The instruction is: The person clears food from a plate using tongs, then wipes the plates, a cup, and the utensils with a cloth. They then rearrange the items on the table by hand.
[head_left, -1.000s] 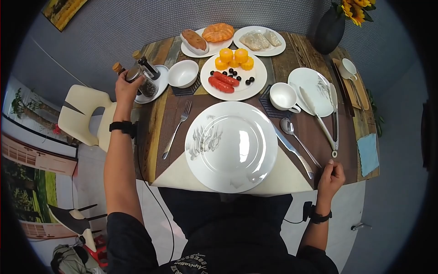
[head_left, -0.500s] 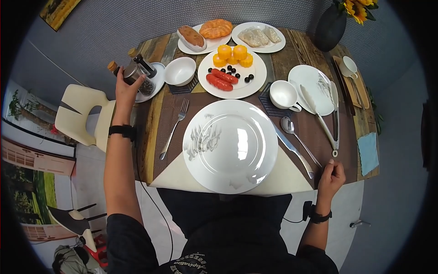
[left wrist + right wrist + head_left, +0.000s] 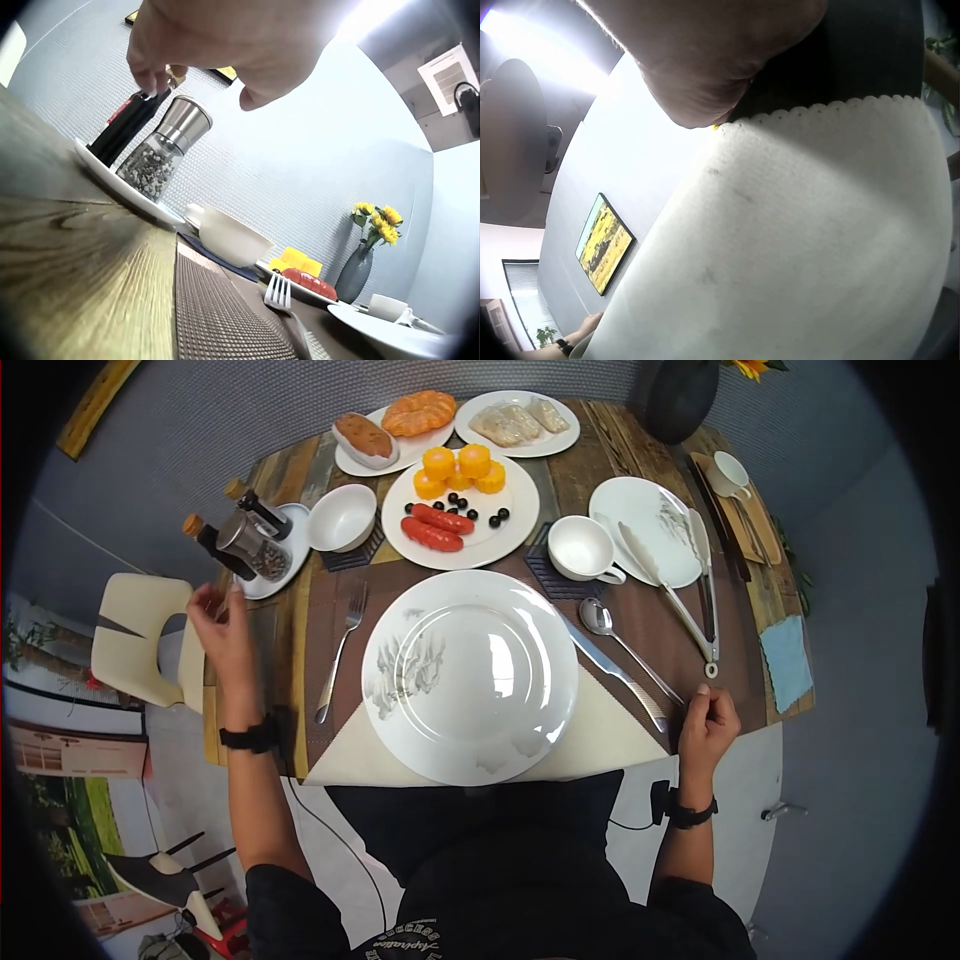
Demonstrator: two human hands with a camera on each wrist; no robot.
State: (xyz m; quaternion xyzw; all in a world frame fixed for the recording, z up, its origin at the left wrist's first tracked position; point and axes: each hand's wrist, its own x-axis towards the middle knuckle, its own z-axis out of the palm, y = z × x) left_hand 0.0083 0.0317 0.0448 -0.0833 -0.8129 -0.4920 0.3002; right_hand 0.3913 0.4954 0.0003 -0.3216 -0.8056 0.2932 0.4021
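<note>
Pepper grinder [image 3: 254, 548] holding peppercorns [image 3: 150, 166], bowl [image 3: 342, 518]

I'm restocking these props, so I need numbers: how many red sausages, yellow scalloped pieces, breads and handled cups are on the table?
Red sausages: 2
Yellow scalloped pieces: 5
Breads: 2
Handled cups: 2
Total: 11

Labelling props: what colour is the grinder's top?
The grinder's top is silver, metallic-looking; best seen in the left wrist view.
</note>
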